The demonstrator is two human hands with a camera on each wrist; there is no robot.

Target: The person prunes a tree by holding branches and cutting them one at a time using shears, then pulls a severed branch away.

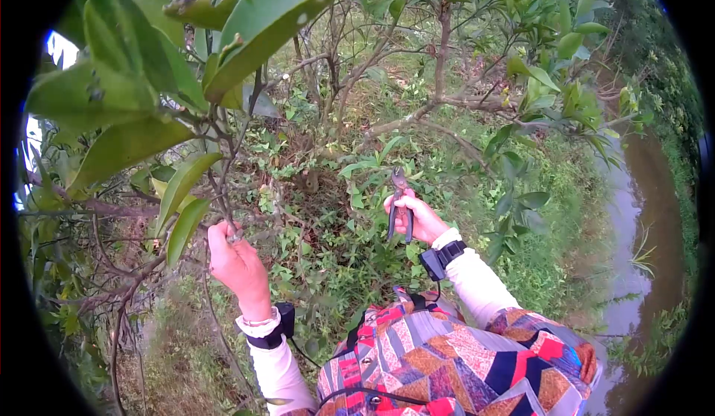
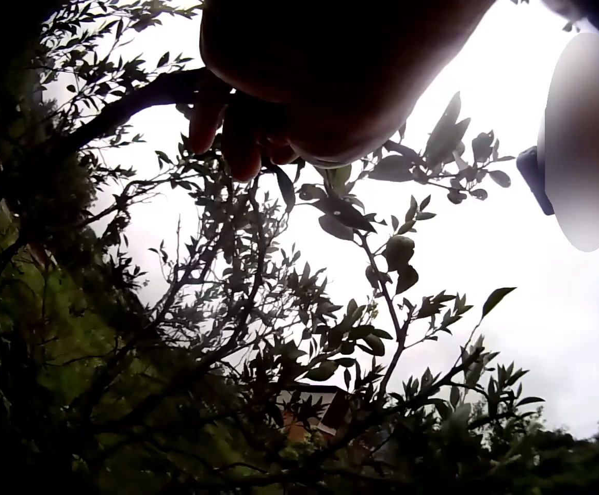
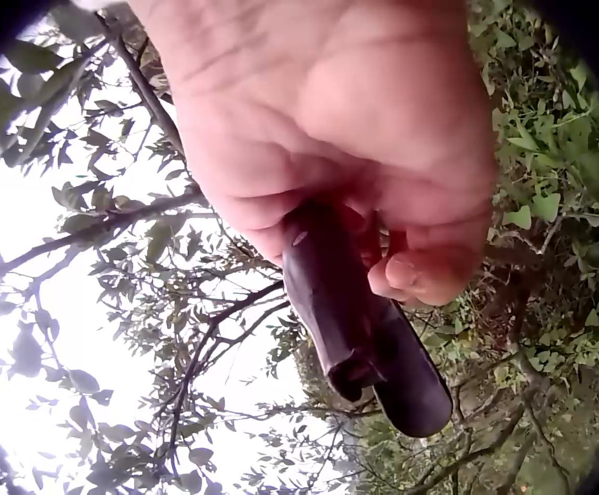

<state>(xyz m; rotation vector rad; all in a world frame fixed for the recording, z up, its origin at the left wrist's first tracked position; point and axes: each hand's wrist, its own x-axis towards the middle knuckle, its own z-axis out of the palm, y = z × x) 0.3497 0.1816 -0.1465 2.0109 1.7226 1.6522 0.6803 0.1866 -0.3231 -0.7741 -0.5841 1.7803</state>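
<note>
My left hand [image 1: 240,267] grips a thin leafy branch [image 1: 225,166], its fingers curled round the stem below a cluster of large green leaves [image 1: 182,185]. In the left wrist view that hand [image 2: 330,77] is dark against the sky, fingers bent round a branch [image 2: 134,100]. My right hand [image 1: 418,218] holds pruning shears [image 1: 400,200], blades pointing up and away, dark handles towards me. Seen from the right wrist, the handle ends [image 3: 330,299] stick out of the curled hand [image 3: 341,124]. The shears are well to the right of the held branch.
Bare and leafy branches [image 1: 439,103] spread across the back and right. Low weeds [image 1: 328,252] cover the ground below. A strip of brown water [image 1: 652,215] runs down the right side. Big leaves [image 1: 268,25] hang close to the head camera at upper left.
</note>
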